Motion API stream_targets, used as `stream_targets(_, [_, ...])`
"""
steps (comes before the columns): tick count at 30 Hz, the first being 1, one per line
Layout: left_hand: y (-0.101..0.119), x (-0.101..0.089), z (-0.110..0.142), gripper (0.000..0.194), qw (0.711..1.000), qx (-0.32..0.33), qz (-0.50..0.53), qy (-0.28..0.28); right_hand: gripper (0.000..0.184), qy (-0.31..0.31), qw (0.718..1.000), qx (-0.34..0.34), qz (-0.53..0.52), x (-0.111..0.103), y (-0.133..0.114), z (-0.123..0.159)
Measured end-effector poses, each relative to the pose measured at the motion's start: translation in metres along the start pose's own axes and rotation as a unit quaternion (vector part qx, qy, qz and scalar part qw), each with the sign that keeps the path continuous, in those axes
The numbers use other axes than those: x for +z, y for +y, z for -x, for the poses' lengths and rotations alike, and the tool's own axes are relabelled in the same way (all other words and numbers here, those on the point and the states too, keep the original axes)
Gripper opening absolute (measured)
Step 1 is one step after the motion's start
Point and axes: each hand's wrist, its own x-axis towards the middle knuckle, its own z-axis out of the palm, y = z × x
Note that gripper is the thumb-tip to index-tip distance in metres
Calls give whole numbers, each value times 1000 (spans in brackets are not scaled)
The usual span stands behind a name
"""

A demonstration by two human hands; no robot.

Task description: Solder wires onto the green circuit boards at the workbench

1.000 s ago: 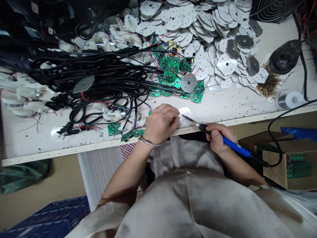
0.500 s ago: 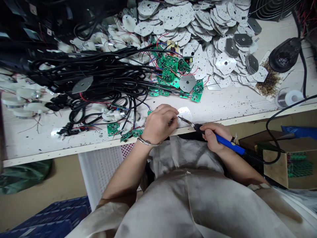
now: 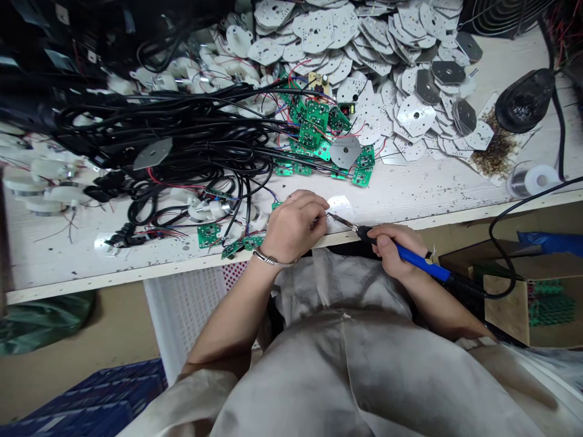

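My left hand rests at the front edge of the white bench, fingers curled and pinched on something small that I cannot make out. It lies beside a white LED plate. My right hand grips a blue-handled soldering iron, its metal tip touching the spot at my left fingertips. A black cord runs from the iron's handle to the right. Green circuit boards with red and blue wires lie just left of my left hand.
A tangle of black cables covers the left of the bench. A pile of white and grey LED plates fills the back, with green boards in front. A black iron stand and solder spool sit at right. A cardboard box stands below.
My right hand moved the soldering iron leftward, so its tip went from a gap away to touching the spot at my left fingertips. My left hand stayed put.
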Motion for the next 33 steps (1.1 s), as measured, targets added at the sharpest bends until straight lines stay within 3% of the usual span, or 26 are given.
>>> stream_targets(6, [1, 0, 0, 12, 1000, 3, -4, 2, 17, 54, 998, 13, -9, 2, 3, 6])
stream_targets(9, [1, 0, -1, 13, 1000, 5, -7, -1, 14, 51, 998, 5, -46, 2, 5, 8])
stream_targets(13, [0, 0, -2, 12, 1000, 15, -16, 2, 31, 35, 993, -111, 16, 5, 10, 2])
stream_targets(17, [6, 1, -1, 13, 999, 15, -45, -8, 40, 16, 963, -234, 135, 7, 17, -1])
stream_targets(19, [11, 3, 0, 13, 997, 10, -77, -25, 37, -16, 944, -267, 194, 9, 22, 1])
stream_targets(22, [17, 9, 2, 14, 988, 2, -144, -54, 31, -11, 919, -296, 262, 13, 33, 3])
stream_targets(24, [18, 6, 6, 15, 983, 29, -177, -31, 32, 10, 914, -302, 271, 15, 38, 4])
stream_targets(26, [16, -10, 14, 15, 981, 60, -178, 41, 32, 28, 913, -306, 267, 15, 40, 6])
stream_targets(28, [2, -40, 30, 12, 976, 37, -162, 142, 32, 34, 914, -309, 262, 15, 39, 7])
stream_targets(31, [-45, -104, 66, 12, 929, -149, -193, 279, 31, 33, 916, -307, 258, 14, 38, 7])
stream_targets(33, [-86, -143, 95, 16, 844, -354, -242, 323, 32, 35, 918, -303, 255, 14, 39, 7])
